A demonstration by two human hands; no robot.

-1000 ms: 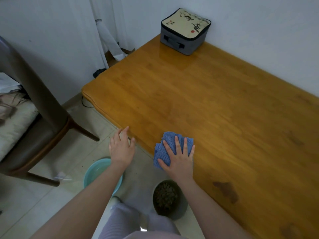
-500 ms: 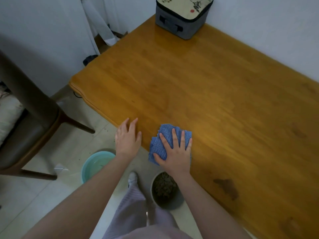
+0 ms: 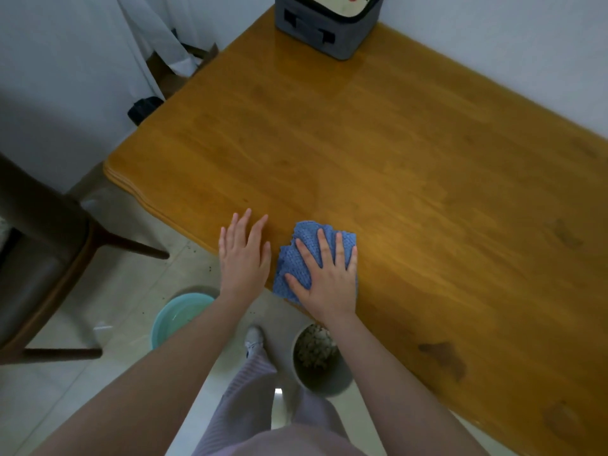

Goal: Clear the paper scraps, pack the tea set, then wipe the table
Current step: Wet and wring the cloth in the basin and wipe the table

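Observation:
A folded blue cloth [image 3: 297, 255] lies at the near edge of the wooden table [image 3: 378, 153]. My right hand [image 3: 325, 278] presses flat on the cloth with its fingers spread and straight. Just left of it, my left hand [image 3: 243, 258] lies flat with its fingers reaching over the table's edge, holding nothing. A grey zipped case [image 3: 320, 28] with a cream printed lid stands at the far corner of the table, against the wall.
On the floor below the edge stand a teal basin [image 3: 177, 315] and a grey bin [image 3: 320, 360] with dark contents. A brown chair [image 3: 42, 258] stands at the left. White walls border the table at the back and right.
The view has tilted down and closer. My left hand has moved from beside the table onto its edge. My right hand and the cloth stay at the near edge.

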